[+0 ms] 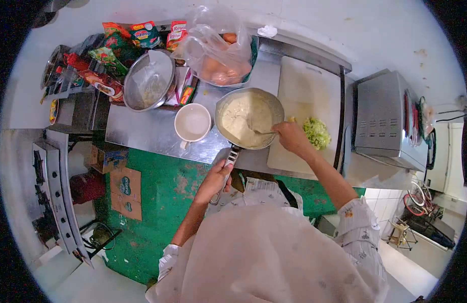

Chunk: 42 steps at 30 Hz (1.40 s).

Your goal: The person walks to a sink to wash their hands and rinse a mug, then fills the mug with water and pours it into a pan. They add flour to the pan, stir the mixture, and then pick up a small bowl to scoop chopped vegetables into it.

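We see a person working over a round metal pan [276, 107] near the front edge of a steel bench [150, 130], a pale, thick mixture [236, 118] spread across its floor. The left grip [216, 180] is wrapped around the handle [233, 154], fingers folded over; from it, the pan lies ahead and slightly to the right. The pan's long axis slants accordingly, with the handle pointing back toward the person's body and the round vessel facing away. The right grip [294, 137], beside the pan's right rim, pinches a slim utensil [264, 133], whose long axis runs leftward from the fingers into the mixture. Of the two, we find the right nearer the mixture, the left nearer the body. The utensil's tip is sunk from sight, so we cannot say whether it is a spoon or a fork. A white cup [193, 122] stands just left of the pan; to the right, chopped greens [316, 134] lie on a pale cutting board [294, 93], near the right forearm.
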Tool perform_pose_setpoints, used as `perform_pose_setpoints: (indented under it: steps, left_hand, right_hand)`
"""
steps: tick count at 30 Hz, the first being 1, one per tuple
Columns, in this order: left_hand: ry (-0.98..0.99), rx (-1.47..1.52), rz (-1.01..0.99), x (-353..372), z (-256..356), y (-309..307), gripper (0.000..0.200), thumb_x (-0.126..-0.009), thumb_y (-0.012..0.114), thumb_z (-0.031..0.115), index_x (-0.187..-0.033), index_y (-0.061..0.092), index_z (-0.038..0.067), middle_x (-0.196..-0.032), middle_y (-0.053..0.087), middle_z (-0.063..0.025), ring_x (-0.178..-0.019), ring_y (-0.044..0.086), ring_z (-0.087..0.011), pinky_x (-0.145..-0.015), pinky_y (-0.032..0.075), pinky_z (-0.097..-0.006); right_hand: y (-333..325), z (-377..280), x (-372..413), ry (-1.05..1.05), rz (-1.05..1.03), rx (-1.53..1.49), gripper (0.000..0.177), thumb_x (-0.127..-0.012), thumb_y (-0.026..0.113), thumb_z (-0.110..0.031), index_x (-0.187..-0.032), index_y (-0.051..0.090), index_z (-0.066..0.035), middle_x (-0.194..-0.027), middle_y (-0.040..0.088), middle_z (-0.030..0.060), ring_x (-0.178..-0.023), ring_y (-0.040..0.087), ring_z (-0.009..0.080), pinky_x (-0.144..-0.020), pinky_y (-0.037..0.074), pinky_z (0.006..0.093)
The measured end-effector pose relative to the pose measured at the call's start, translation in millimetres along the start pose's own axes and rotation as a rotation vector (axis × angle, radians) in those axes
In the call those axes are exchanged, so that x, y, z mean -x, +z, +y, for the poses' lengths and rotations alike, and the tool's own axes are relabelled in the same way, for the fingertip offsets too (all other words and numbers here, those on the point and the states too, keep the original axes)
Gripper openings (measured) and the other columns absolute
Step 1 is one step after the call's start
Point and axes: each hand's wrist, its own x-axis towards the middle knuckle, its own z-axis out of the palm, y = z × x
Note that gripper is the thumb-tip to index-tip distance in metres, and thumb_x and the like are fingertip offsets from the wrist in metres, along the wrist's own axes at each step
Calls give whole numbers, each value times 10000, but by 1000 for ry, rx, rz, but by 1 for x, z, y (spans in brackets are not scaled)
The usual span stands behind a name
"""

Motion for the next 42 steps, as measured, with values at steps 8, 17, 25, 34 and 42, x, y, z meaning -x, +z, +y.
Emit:
perform_pose_setpoints:
  steps: [8, 17, 25, 34, 42]
  left_hand:
    - [-57, -33, 63, 6, 13, 7, 231, -919, 414, 261, -983, 519, 66, -534, 456, -3, -425, 432, -104, -383, 369, -253]
    - [-89, -71, 41, 4, 9, 3, 235, -920, 403, 268, -974, 515, 69, -530, 459, -4, -416, 437, -107, -412, 372, -251]
    - [-72, -15, 68, 1, 1, 2, 281, -898, 463, 285, -1056, 488, 53, -542, 462, -31, -385, 425, -120, -368, 366, -275]
    - [-62, -3, 61, 2, 3, 3, 231, -904, 454, 271, -1013, 506, 74, -547, 456, -18, -389, 426, -116, -363, 378, -275]
    - [-61, -26, 60, 5, 7, 3, 234, -908, 444, 299, -981, 506, 86, -558, 452, -7, -441, 445, -101, -402, 407, -262]
  right_hand:
    - [-20, -11, -9, 284, 175, -23, 215, -714, 494, 5, -906, 582, -37, -854, 562, 171, -829, 555, 356, -721, 455, 441]
    - [-30, -5, -9, 291, 256, -47, 303, -715, 456, 27, -985, 576, -42, -848, 562, 180, -788, 567, 363, -710, 466, 442]
    - [-32, -3, 4, 160, 215, 24, 215, -731, 465, -19, -920, 565, -25, -855, 566, 162, -740, 580, 332, -660, 474, 414]
    - [-44, -36, 16, 13, 4, 272, 173, -730, 506, -61, -894, 544, -25, -825, 552, 139, -705, 586, 284, -572, 479, 406]
    - [-46, -30, 9, -67, 58, 389, 181, -703, 529, -54, -882, 538, -26, -823, 546, 138, -739, 582, 291, -651, 473, 420]
